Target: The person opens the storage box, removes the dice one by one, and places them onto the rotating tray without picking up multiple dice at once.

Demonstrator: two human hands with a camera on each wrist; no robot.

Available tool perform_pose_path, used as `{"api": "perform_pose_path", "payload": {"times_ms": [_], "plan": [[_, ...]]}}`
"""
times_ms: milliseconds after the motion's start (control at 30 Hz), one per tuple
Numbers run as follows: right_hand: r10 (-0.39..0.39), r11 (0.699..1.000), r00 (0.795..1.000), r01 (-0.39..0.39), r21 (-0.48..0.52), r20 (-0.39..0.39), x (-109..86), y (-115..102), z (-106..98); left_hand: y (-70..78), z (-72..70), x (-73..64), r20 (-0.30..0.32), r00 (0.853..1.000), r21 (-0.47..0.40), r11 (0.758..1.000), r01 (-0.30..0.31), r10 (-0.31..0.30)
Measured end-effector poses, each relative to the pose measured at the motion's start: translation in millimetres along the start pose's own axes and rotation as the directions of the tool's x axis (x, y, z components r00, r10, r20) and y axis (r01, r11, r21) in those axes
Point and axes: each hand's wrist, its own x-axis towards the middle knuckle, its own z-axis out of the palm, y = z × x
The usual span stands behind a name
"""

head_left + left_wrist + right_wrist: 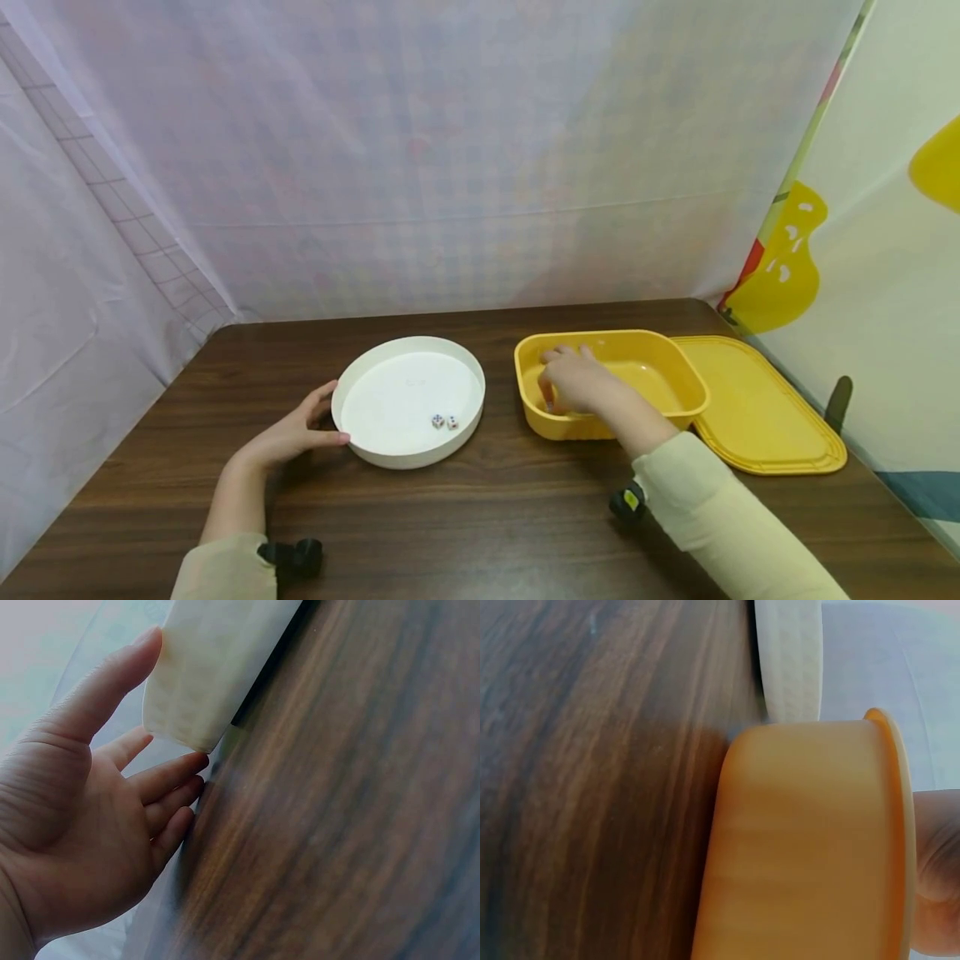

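Note:
A round white tray (408, 392) with a low wall lies on the table, and two white dice (445, 422) sit inside it near the front right. At its left side is my left hand (303, 425), thumb and fingers spread and fairly straight, touching the wall (206, 675). My right hand (577, 382) reaches down into a yellow rectangular container (611, 427), fingers bent toward its left end. A small reddish-white thing (550, 407) shows by those fingertips, too small to identify. In the right wrist view the container's wall (802, 840) hides most of the hand.
A yellow lid (765, 408) lies flat to the right of the container, partly beneath its edge. Behind the dark wooden table (465, 525) hangs a pale curtain (405, 167). A patterned cloth (885, 333) hangs at the right side.

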Motion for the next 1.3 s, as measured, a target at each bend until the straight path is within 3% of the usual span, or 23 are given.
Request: {"api": "perform_pose_path", "payload": {"times_ms": [567,1300], "plan": [[0.067,0.996,0.996,-0.063,0.062,-0.065,1.8,-6.4,-12.6,-0.5,-0.6,0.4,0.003,1.0,0.001,1.0,-0.003,0.003],[0.09,0.995,0.979,-0.079,0.068,-0.182,-0.2,-26.6,-21.8,-0.4,-0.1,0.4,-0.001,1.0,-0.01,1.0,-0.002,0.002]]}}
